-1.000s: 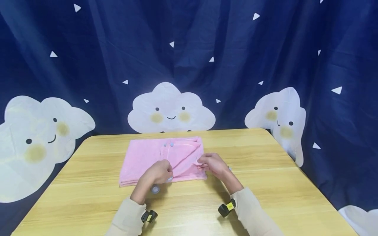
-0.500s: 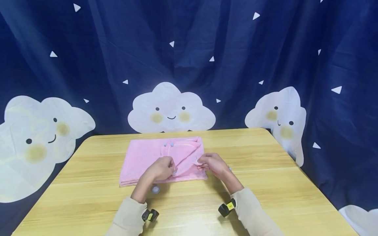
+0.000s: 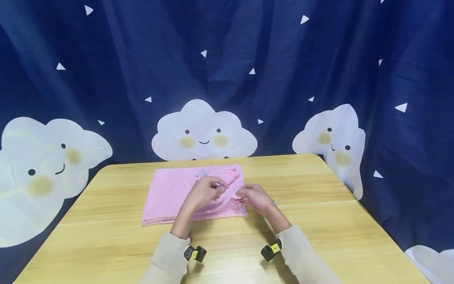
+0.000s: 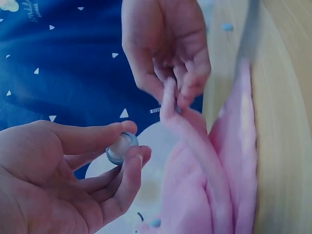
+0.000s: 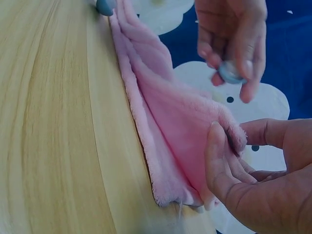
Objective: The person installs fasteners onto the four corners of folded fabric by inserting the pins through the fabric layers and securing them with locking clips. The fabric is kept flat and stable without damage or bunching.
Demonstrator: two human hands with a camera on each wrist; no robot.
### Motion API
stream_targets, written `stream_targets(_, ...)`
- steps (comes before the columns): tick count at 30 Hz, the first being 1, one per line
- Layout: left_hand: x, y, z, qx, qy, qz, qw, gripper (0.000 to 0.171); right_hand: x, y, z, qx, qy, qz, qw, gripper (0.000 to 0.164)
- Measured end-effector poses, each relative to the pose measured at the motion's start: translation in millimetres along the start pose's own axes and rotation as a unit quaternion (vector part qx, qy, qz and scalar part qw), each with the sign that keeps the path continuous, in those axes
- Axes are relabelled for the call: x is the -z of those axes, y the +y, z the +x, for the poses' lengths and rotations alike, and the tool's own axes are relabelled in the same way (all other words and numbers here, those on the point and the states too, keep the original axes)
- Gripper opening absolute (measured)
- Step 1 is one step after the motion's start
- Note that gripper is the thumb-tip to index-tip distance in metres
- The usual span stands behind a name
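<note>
Your cloth lies on the table, between 11 and 12 o'clock from where you sit, its fold lifted at the 3 o'clock side. Your right hand pinches that raised edge between thumb and fingers. Your left hand, at 9 o'clock from the right, pinches a blue-rimmed cap between thumb and fingertips, just apart from the edge. A thin ridged post seems to jut from the cloth at your right fingers; its root is hidden. Two knobs sit at the cloth's 12 o'clock side, and another blue piece shows at 4 o'clock from your right hand.

The step in hand looks like fitting cap to post, with the join not yet made. The next move calls for you to steady the edge, turn the cap's hollow toward the post, bring it toward 3 o'clock and press squarely, keeping fingertips off the tip, which may be sharp.
</note>
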State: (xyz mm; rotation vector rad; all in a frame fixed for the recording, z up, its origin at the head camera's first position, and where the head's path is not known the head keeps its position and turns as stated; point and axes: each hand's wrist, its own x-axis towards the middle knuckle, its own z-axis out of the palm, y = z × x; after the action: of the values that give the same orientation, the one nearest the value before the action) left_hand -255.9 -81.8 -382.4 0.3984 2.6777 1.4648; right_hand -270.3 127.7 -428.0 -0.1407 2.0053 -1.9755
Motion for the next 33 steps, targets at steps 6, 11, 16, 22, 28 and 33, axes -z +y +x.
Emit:
stream_targets(6,-8.5,4.3,9.6,-0.005,0.031,-0.061,0.9976,0.015,-1.5,-1.0,-0.6,0.002,-0.002,-0.002,1.000,0.016)
stream_targets(11,-13.6,0.7,16.1,0.010,0.053,-0.113,0.9921,0.021,-1.5,-1.0,-0.1,0.006,-0.006,-0.005,1.000,0.018)
stream_targets(16,-16.6,-4.1,20.0,0.013,0.062,-0.146,0.9873,0.023,-2.2,-0.9,0.1,0.003,-0.004,-0.001,1.000,0.019)
stream_targets(22,-22.1,-5.6,20.4,-0.005,0.057,-0.155,0.9862,0.021,-3.1,-1.2,-0.6,0.005,-0.006,0.009,1.000,0.018)
stream_targets(28,-25.6,-4.8,18.5,-0.003,0.063,-0.130,0.9895,0.020,-2.6,-0.7,0.3,0.012,-0.012,0.014,1.000,0.015)
stream_targets(33,-27.8,-5.4,18.2,0.002,0.073,-0.122,0.9899,0.021,-3.9,-1.5,-0.1,0.010,-0.012,0.019,1.000,0.012)
